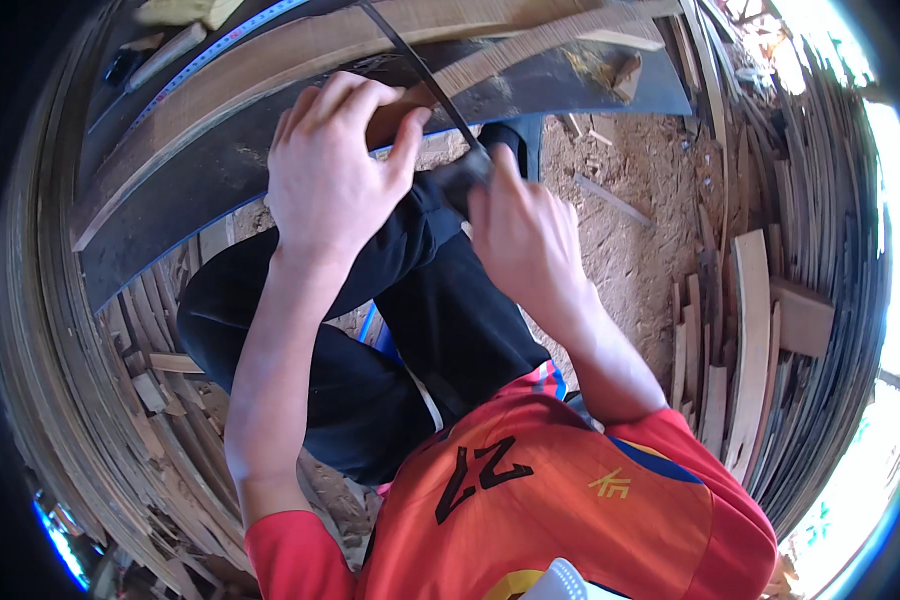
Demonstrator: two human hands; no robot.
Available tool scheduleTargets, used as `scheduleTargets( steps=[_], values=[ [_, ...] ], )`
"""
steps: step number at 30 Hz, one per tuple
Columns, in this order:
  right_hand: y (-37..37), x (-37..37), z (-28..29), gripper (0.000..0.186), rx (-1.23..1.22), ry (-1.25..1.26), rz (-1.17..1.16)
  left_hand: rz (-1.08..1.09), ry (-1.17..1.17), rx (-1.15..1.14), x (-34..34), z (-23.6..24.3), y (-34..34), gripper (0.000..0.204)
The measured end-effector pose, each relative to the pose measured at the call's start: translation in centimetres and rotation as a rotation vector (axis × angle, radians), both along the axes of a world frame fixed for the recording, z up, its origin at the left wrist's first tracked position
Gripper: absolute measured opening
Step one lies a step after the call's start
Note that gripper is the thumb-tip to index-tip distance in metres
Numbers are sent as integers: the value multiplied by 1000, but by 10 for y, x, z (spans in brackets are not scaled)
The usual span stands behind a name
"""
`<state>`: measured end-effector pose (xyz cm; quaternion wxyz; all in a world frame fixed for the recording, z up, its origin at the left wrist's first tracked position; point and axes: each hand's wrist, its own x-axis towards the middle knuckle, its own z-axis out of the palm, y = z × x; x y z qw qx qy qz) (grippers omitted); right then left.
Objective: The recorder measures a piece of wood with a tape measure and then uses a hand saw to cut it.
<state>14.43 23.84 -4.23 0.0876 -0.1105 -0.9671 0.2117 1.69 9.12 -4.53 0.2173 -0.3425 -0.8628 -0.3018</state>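
Hands at work over a dark workbench (190, 190): my left hand (330, 170) clamps a wooden piece (395, 115) against it, while my right hand (520, 235) grips the saw (420, 70) by its black handle.

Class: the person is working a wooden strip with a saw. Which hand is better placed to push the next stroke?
Right. The right hand grips the saw handle; the left hand presses on the wooden strip.

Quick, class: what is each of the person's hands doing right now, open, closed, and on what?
Left hand: closed over the wooden strip.
Right hand: closed on the dark handle of the saw.
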Motion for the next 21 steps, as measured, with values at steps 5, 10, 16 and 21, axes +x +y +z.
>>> scheduleTargets(
  steps=[5,10,16,21],
  values=[
    [0,1,-5,24,9,7,2,6,5,-12,1,-1,0,17],
    [9,30,-6,26,-5,-83,-4,-44,24,-3,-3,-1,-1,17],
    [1,-2,-4,23,39,48,34,-13,16,-1,-6,-7,0,20],
    [6,27,-5,25,19,-3,19,-3,71,-3,-3,-5,-2,19]
  ],
)
